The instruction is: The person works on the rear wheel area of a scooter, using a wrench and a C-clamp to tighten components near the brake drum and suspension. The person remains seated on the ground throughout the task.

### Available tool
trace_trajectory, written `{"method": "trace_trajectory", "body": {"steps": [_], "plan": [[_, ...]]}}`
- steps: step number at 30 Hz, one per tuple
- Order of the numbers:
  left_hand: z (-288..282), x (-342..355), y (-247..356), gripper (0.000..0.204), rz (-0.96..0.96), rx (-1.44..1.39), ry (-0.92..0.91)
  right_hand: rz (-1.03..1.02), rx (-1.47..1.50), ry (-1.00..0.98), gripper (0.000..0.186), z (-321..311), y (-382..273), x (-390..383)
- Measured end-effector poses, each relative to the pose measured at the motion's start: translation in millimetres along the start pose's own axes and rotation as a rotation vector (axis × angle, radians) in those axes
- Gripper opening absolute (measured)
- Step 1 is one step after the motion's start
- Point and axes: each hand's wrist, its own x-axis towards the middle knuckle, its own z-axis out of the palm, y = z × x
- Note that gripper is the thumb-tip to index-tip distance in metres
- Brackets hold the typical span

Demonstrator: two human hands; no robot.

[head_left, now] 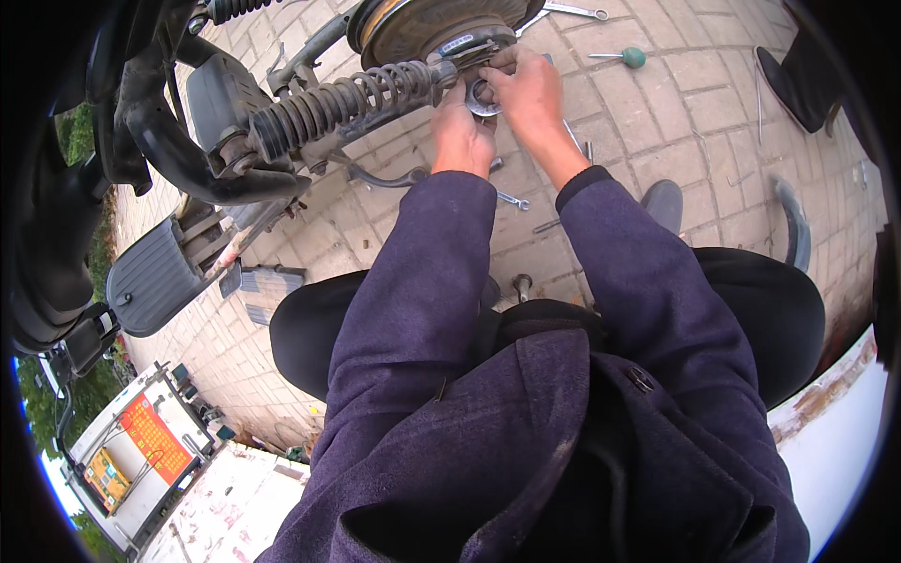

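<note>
My left hand (460, 131) is closed at the lower end of a coil-spring shock absorber (338, 103), beside a silver ring-shaped part (482, 111). Just to its right, my right hand (531, 108) has bent fingers pressed together at that part, under the rusty wheel drum (394, 33). What exactly either hand grips is hidden by the fingers. The shock is mounted on a black tubular vehicle frame (160, 141).
Wrenches (511, 200), a green-handled screwdriver (633, 57) and a curved metal piece (791, 225) lie on brick paving (676, 141). A ribbed footboard (150, 272) is left, a white board with a red sign (155, 441) lower left, a dark shoe (788, 84) upper right.
</note>
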Motion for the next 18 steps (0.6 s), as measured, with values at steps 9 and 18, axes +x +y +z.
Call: {"method": "trace_trajectory", "body": {"steps": [9, 18], "plan": [[6.0, -6.2, -1.4, 0.016, -0.020, -0.105, 0.066, 0.041, 0.269, -0.081, 0.023, -24.0, 14.6, 19.1], [6.5, -2.3, 0.7, 0.016, -0.050, -0.189, 0.062, 0.299, 0.429, 0.021, 0.031, -82.6, 36.7, 33.5]]}}
